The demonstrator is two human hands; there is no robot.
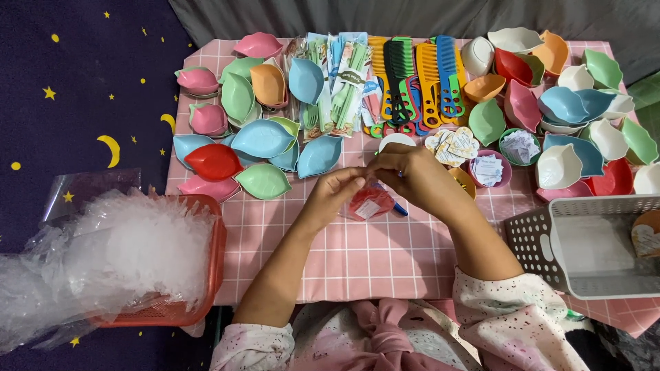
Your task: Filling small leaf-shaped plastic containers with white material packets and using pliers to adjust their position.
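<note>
Both hands meet over the pink checked tablecloth [357, 254], just below the fan of coloured plastic combs [416, 79]. The left hand [335, 192] and right hand [412, 175] pinch a small clear plastic bag holding a red leaf-shaped dish [368, 204], fingers closed on its top edge. It looks light and slippery, likely crinkly film; best gripped at the mouth.

- Leaf-shaped plastic dishes in many colours [263, 137] spread over the pink checked tablecloth [385, 261]
- Row of coloured plastic combs [419, 79]
- White slotted plastic basket [584, 247], right
- Red plastic basket [206, 288] heaped with clear plastic bags [117, 254]
</note>
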